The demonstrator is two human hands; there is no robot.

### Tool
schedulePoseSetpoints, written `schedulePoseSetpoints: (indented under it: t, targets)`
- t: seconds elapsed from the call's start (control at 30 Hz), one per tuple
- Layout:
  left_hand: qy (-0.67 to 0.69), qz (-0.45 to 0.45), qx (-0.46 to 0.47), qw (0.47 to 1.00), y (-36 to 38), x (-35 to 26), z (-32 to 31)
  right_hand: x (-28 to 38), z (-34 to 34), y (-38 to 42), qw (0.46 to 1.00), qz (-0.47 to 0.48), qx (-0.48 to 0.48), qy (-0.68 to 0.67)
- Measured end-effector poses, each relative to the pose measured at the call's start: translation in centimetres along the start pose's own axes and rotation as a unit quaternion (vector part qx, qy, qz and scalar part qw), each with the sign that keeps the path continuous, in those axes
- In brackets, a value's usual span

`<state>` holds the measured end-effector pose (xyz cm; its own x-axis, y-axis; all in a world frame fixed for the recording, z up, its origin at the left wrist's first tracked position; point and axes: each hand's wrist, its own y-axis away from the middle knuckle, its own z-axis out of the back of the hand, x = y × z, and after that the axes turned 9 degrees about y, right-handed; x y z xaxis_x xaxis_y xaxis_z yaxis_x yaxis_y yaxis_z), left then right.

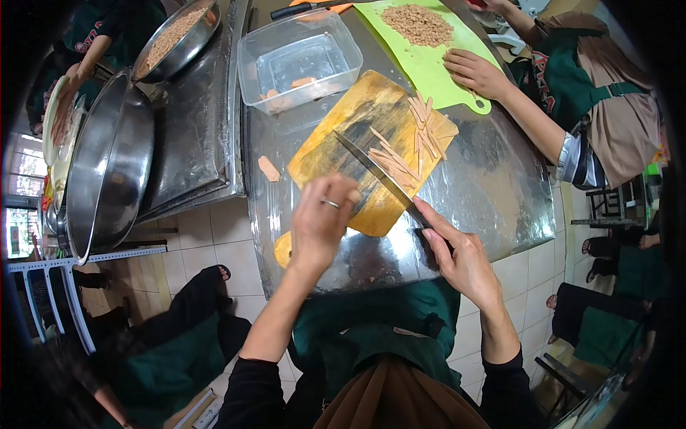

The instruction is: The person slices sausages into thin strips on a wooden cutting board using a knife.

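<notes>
My right hand (461,261) grips a kitchen knife (379,171) by its dark handle, the blade slanting across the wooden cutting board (321,146). Beside the blade lie thin pinkish-brown strips (393,164), perhaps sliced sausage or meat. More strips (426,129) are heaped near the board's right end. My left hand (325,218), with a ring on one finger, is curled closed over the board's near left edge; its fingers hide whatever may be in them. A flat piece (269,169) of the same food rests on the metal table left of the board.
A clear plastic tub (300,64) with a few pieces stands behind the board. At right, a co-worker's hand (475,74) rests on a green cutting mat (429,64) bearing chopped food (416,25). Metal bowls (111,171) stand left, on another table (189,143).
</notes>
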<state>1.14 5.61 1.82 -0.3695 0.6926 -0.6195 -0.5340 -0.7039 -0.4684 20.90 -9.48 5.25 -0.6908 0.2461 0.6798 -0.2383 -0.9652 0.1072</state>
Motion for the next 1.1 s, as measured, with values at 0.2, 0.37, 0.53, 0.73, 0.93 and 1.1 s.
schedulePoseSetpoints:
  t: [0.2,0.37,0.53,0.73,0.93,1.1]
  targets:
    - [0.070,0.054,0.006,0.996,2.6,-1.4,0.1,0.1,0.2,0.2,1.000,0.016,0.007,0.004]
    - [0.037,0.070,-0.005,0.997,4.0,-1.7,0.5,0.9,0.7,0.9,0.999,0.015,0.033,0.021]
    - [-0.022,0.046,-0.008,0.999,4.1,-1.4,-0.5,2.5,0.7,2.0,0.998,0.018,0.057,0.023]
    - [-0.052,0.063,0.002,0.997,3.7,-1.6,-0.6,3.5,0.7,2.9,0.994,0.001,0.092,0.064]
    - [-0.059,0.068,0.014,0.996,3.7,-1.7,-0.4,4.5,1.0,3.4,0.988,-0.030,0.131,0.072]
    - [-0.069,0.067,0.028,0.995,3.7,-1.6,-0.2,5.4,2.6,3.0,0.971,-0.080,0.223,0.021]
